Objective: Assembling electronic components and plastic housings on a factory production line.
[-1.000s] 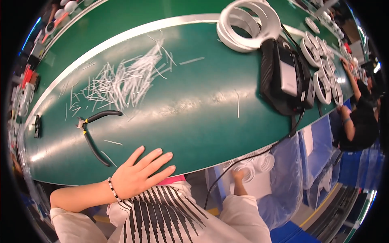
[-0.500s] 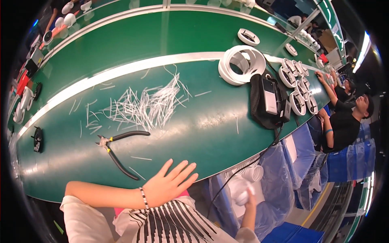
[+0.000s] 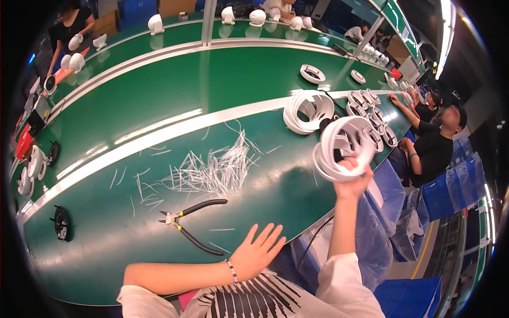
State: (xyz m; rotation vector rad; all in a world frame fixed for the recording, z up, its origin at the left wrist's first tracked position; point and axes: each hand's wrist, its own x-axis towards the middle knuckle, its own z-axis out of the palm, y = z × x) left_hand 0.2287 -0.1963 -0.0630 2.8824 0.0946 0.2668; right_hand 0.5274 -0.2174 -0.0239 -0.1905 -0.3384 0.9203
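Note:
My right hand (image 3: 352, 185) is raised over the right side of the green workbench (image 3: 132, 265), fingers closed around the rim of a white plastic ring housing (image 3: 324, 165). It looks like two rings, one against the other. My left hand (image 3: 258, 255) lies flat with fingers spread at the bench's near edge, holding nothing. Beyond it lie diagonal cutters (image 3: 204, 205) with black handles, their jaws apart. A loose heap of thin white plastic strips (image 3: 233, 172) is spread across the middle of the bench. Behind the held piece stand more white rings (image 3: 289, 112).
Small white rings with black parts (image 3: 389, 137) are grouped at the right. Blue bins lined with clear plastic (image 3: 366, 254) stand beside the bench. A round black part (image 3: 62, 222) sits at the left. A co-worker (image 3: 435, 143) in black is at the right.
My right hand has come up from the lined bin at the lower right, bringing the white ring housing above the bench. My left hand stays spread; the whole view has shifted.

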